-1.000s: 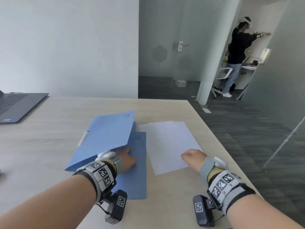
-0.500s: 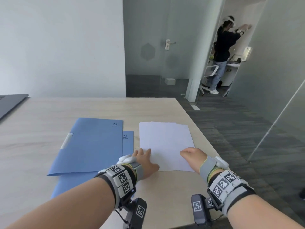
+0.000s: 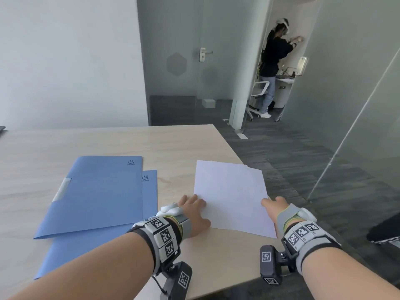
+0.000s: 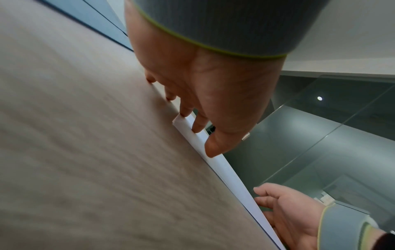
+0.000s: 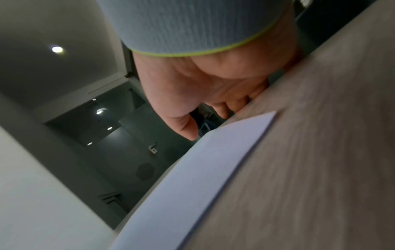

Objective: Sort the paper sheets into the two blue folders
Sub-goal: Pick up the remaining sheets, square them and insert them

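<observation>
Two blue folders lie shut and overlapping on the wooden table (image 3: pixel 129 144), the top folder (image 3: pixel 97 195) over the lower folder (image 3: pixel 86 254). To their right sits a stack of white paper sheets (image 3: pixel 231 195), slightly fanned and skewed. My left hand (image 3: pixel 194 213) rests on the stack's near left corner, and the left wrist view shows its fingertips (image 4: pixel 197 126) and thumb spread on the paper's edge (image 4: pixel 223 167). At the stack's right edge is my right hand (image 3: pixel 273 207), its thumb (image 5: pixel 188 130) by the paper (image 5: pixel 203 169). The fingers stay loose.
The table's right edge runs just beside my right hand, with dark carpet below. A laptop corner (image 3: pixel 2 128) shows at the far left. A glass wall stands to the right. A person (image 3: pixel 272 61) is working in the far room.
My left hand let the top folder's cover fall shut and moved right onto the paper's near left corner. The paper stack has turned slightly. My right hand stayed at its right edge.
</observation>
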{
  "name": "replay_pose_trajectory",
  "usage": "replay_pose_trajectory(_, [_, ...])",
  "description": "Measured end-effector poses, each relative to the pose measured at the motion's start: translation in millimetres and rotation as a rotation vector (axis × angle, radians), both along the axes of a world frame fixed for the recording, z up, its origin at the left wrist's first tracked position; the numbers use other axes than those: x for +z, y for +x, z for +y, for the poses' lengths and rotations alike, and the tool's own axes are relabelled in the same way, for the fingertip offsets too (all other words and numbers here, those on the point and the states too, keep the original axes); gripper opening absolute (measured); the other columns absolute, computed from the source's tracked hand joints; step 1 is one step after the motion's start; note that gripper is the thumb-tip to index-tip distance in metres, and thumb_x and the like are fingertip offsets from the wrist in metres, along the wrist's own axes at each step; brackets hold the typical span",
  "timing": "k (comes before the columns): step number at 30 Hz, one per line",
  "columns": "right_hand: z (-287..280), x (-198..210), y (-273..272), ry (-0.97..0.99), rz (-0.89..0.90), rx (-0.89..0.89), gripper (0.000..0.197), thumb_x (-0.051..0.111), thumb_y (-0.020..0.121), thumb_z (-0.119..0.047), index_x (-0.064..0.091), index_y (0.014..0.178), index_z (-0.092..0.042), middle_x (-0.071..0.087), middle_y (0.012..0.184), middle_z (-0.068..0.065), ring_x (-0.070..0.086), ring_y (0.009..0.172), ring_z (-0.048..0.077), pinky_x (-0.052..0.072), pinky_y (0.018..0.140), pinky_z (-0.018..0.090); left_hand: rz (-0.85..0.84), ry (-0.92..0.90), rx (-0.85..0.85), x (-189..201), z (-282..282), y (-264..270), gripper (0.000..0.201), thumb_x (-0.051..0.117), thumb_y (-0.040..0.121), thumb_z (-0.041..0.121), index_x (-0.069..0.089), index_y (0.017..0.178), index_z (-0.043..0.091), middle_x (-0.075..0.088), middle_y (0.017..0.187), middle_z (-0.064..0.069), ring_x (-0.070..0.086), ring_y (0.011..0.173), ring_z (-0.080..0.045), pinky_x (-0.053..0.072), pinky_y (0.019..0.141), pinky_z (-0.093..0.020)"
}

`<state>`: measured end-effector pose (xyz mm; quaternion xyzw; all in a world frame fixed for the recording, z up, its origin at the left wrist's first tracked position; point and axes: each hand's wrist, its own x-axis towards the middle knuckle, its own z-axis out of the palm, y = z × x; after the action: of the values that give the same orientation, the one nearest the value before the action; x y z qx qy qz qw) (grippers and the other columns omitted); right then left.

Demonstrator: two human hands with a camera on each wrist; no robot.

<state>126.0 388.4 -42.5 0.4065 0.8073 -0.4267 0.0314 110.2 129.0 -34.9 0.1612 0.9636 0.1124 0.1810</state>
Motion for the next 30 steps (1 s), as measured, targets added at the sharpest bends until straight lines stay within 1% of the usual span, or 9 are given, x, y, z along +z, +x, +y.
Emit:
replay_pose_trajectory(3, [27.3, -16.3, -2.0, 0.053, -0.128, -0.004, 0.061, 0.05, 0.069, -0.052, 0.059, 0.111, -0.009, 0.064, 0.099, 0.012, 0.061, 0.098, 0.035, 0.043, 0.1, 0.043, 0.001, 0.039, -0.008, 7.4, 11.4, 7.8, 0.053, 0.05, 0.093, 0.038, 0.039, 0.144, 0.027, 0.04, 0.149, 0.009, 0.032, 0.143, -0.021, 0.025, 0.114, -0.039])
replay_pose_trajectory(8, [26.8, -15.1, 0.5, 0.043, -0.121, -0.013, 0.043, 0.052, 0.075, -0.051, 0.057, 0.088, -0.011, 0.06, 0.082, 0.01, 0.06, 0.091, 0.033, 0.043, 0.098, 0.042, -0.078, 0.071, 0.008, 9.7, 16.5, 10.6, 0.068, 0.045, 0.075, 0.058, 0.031, 0.141, 0.049, 0.038, 0.154, 0.013, 0.044, 0.139, -0.023, 0.032, 0.114, -0.043])
replay_pose_trajectory(11, [18.4, -4.6, 4.9, 0.024, -0.007, 0.02, 0.02, 0.055, 0.09, -0.024, 0.059, 0.089, -0.005, 0.054, 0.07, 0.008, 0.052, 0.072, 0.028, 0.039, 0.073, 0.032, -0.102, 0.109, 0.043, 14.3, 16.0, 7.6, 0.068, 0.042, 0.072, 0.064, 0.033, 0.138, 0.05, 0.049, 0.143, 0.016, 0.056, 0.123, -0.02, 0.04, 0.105, -0.045])
replay_pose_trajectory(13, [19.2, -5.3, 3.5, 0.024, 0.126, 0.038, 0.014, 0.055, 0.088, -0.007, 0.064, 0.096, -0.001, 0.059, 0.074, 0.012, 0.052, 0.071, 0.03, 0.041, 0.069, 0.033, -0.146, 0.183, 0.096, 9.4, 12.2, 1.2, 0.068, 0.043, 0.069, 0.064, 0.037, 0.135, 0.049, 0.055, 0.139, 0.019, 0.062, 0.112, -0.016, 0.045, 0.103, -0.043])
replay_pose_trajectory(18, [6.6, 2.3, -1.7, 0.072, 0.276, 0.098, 0.009, 0.049, 0.083, 0.0, 0.053, 0.078, -0.005, 0.047, 0.067, 0.012, 0.036, 0.058, 0.024, 0.027, 0.057, 0.031, -0.228, 0.373, 0.169, -3.5, 3.0, -12.3, 0.064, 0.051, 0.068, 0.057, 0.044, 0.132, 0.051, 0.055, 0.141, 0.027, 0.062, 0.114, -0.008, 0.045, 0.108, -0.038])
replay_pose_trajectory(22, [-19.9, 12.2, -5.0, -0.072, 0.479, 0.181, 0.015, 0.05, 0.084, 0.001, 0.06, 0.082, -0.009, 0.059, 0.075, 0.014, 0.05, 0.063, 0.026, 0.043, 0.061, 0.036, -0.145, 0.544, 0.259, 6.0, -10.5, -13.1, 0.066, 0.06, 0.091, 0.037, 0.033, 0.152, 0.031, 0.041, 0.156, 0.003, 0.058, 0.114, -0.019, 0.052, 0.1, -0.04])
replay_pose_trajectory(26, [-44.0, 19.9, -4.5, -0.461, 0.705, 0.188, 0.028, 0.052, 0.089, 0.007, 0.068, 0.1, -0.012, 0.074, 0.101, 0.015, 0.071, 0.088, 0.035, 0.056, 0.083, 0.053, -0.088, 0.778, 0.501, 17.5, -31.0, -29.3, 0.089, 0.066, 0.086, 0.053, 0.021, 0.158, 0.025, 0.041, 0.159, -0.006, 0.05, 0.136, -0.032, 0.044, 0.107, -0.041])
replay_pose_trajectory(28, [-55.1, 25.5, -5.9, -0.607, 0.767, 0.216, 0.032, 0.05, 0.09, 0.008, 0.069, 0.103, -0.014, 0.077, 0.097, 0.009, 0.074, 0.085, 0.029, 0.059, 0.074, 0.045, -0.119, 0.893, 0.56, 26.2, -43.0, -39.2, 0.09, 0.064, 0.073, 0.067, 0.043, 0.148, 0.023, 0.06, 0.142, -0.007, 0.061, 0.124, -0.033, 0.049, 0.106, -0.041])
replay_pose_trajectory(30, [-65.2, 32.5, -9.3, -0.692, 0.809, 0.256, 0.035, 0.048, 0.09, 0.01, 0.069, 0.104, -0.013, 0.078, 0.096, 0.008, 0.074, 0.084, 0.027, 0.059, 0.071, 0.041, -0.136, 1.019, 0.559, 34.1, -56.0, -46.4, 0.079, 0.065, 0.059, 0.07, 0.066, 0.12, 0.019, 0.074, 0.118, -0.008, 0.07, 0.109, -0.033, 0.055, 0.101, -0.049])
